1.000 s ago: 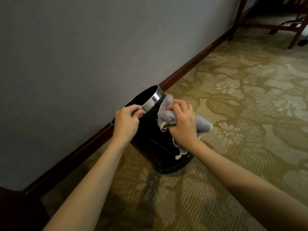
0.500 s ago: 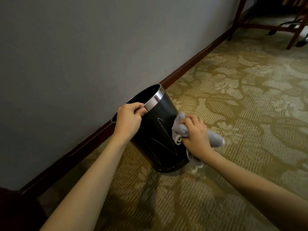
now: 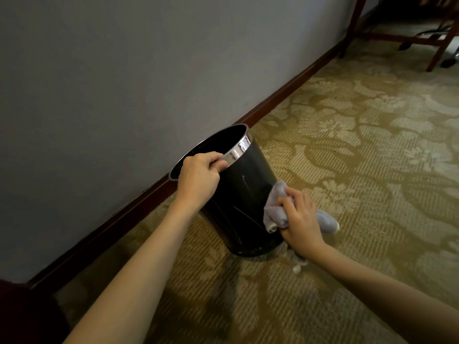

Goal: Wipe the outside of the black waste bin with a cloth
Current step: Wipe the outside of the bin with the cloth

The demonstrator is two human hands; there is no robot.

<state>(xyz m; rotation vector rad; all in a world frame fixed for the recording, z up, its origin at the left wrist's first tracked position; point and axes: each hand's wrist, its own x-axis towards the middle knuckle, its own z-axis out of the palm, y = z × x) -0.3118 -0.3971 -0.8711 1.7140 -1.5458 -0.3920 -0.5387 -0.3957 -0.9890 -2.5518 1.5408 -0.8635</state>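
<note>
The round black waste bin (image 3: 238,194) has smooth, shiny sides and a silver metal ring at the top; it tips toward the grey wall (image 3: 124,83) on the patterned carpet (image 3: 347,157). The left hand (image 3: 198,177) grips its rim. The right hand (image 3: 300,219) squeezes a soft, crumpled grey cloth (image 3: 273,214) against its lower side.

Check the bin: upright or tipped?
Tipped. The black waste bin leans toward the wall, its left hand gripping the rim; the right hand presses a cloth low on its side.
</note>
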